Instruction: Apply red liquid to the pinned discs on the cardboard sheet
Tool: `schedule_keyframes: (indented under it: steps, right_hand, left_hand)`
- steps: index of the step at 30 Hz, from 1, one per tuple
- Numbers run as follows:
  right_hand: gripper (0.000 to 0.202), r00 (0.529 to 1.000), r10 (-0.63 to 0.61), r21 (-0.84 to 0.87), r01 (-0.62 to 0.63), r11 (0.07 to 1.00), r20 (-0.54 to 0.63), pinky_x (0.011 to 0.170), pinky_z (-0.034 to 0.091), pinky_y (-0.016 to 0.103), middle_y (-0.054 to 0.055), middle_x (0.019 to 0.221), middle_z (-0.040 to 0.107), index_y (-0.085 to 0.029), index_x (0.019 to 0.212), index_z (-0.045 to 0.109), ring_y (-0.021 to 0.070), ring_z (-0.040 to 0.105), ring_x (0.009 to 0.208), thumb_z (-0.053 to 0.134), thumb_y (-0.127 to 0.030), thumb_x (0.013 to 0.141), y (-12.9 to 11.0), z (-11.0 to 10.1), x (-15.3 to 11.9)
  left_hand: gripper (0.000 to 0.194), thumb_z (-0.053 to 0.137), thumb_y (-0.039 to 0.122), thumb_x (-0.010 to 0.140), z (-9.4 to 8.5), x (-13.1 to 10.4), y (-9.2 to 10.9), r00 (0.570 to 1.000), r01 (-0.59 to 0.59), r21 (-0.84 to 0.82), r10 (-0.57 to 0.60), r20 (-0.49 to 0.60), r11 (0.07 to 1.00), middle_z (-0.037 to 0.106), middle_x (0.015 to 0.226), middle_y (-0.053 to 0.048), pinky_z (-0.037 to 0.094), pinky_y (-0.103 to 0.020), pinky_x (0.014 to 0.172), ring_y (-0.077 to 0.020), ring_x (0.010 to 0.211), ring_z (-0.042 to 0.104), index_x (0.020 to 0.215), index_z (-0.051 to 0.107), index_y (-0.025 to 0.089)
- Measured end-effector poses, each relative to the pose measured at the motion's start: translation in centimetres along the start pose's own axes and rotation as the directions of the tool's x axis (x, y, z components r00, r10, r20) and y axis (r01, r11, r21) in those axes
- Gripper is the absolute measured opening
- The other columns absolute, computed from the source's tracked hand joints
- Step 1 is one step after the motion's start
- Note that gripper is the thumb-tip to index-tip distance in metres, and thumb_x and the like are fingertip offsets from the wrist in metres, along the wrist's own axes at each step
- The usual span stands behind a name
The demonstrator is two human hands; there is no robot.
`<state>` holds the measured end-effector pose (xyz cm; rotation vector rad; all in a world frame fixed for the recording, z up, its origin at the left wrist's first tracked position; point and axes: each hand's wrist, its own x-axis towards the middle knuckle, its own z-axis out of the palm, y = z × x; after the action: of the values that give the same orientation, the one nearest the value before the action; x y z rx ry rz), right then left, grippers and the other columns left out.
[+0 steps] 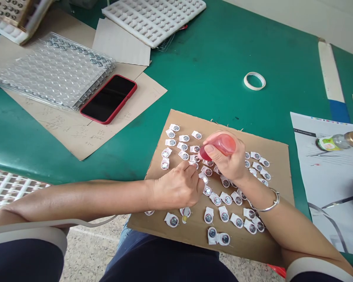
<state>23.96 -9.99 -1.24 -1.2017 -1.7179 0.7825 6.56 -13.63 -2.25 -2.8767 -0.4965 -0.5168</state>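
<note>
My right hand [233,162] is wrapped around a red squeeze bottle [226,144]. The bottle tilts so that its narrow tip points down and left at one of the small white tabs [194,158]. Close to that tip, my left hand [178,187] is closed, fingers curled and pressed together; what they pinch, if anything, is hidden. Under both hands lies a sheet of cardboard [191,235]. Spread over it are many white tabs, each bearing a round silvery metal piece [226,198]. My hands and forearms cover some of them.
Left of the cardboard lie a red-cased phone [108,99] and a clear plastic tray [53,72] with some metal parts. A white slotted tray [155,19] is at the back. To the right are a tape roll [254,81], printed paper [320,172] and a glass jar [339,141].
</note>
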Motion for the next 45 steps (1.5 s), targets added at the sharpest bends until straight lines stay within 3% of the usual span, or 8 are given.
schedule_keyframes:
  steps: [25,35,45]
  right_hand:
    - [0.016,0.999,0.023,0.005,-0.023,1.0,-0.037,0.064,0.05,0.033,0.001,0.074,0.063,-0.02,0.08,0.06,0.0137,0.06,0.064,0.065,-0.035,0.076,0.38,0.0,0.19]
    - [0.015,0.995,-0.057,-0.063,0.052,0.997,-0.078,0.067,0.049,0.033,0.002,0.074,0.064,-0.019,0.076,0.059,0.0147,0.06,0.071,0.065,-0.033,0.076,0.41,-0.36,0.56]
    - [0.019,0.999,-0.04,-0.089,0.037,0.995,-0.034,0.064,0.049,0.033,0.002,0.071,0.062,-0.02,0.073,0.057,0.0142,0.057,0.066,0.065,-0.038,0.075,0.18,-0.66,0.52]
  left_hand:
    - [0.02,0.046,0.002,0.079,-0.37,0.05,-0.26,1.0,0.003,-0.009,-0.003,0.021,1.0,0.052,0.054,-0.005,0.038,-0.031,0.05,-0.0171,0.055,0.049,0.064,0.051,0.013]
    - [0.022,0.043,0.003,0.081,-0.79,0.32,-0.7,0.998,-0.006,-0.041,0.008,0.059,0.999,0.051,0.058,-0.005,0.034,-0.032,0.049,-0.0169,0.055,0.046,0.063,0.049,0.015]
    - [0.022,0.043,0.003,0.081,-0.7,0.29,-0.67,0.998,0.008,-0.046,-0.005,0.058,0.999,0.052,0.058,-0.006,0.036,-0.032,0.051,-0.018,0.057,0.047,0.063,0.05,0.014]
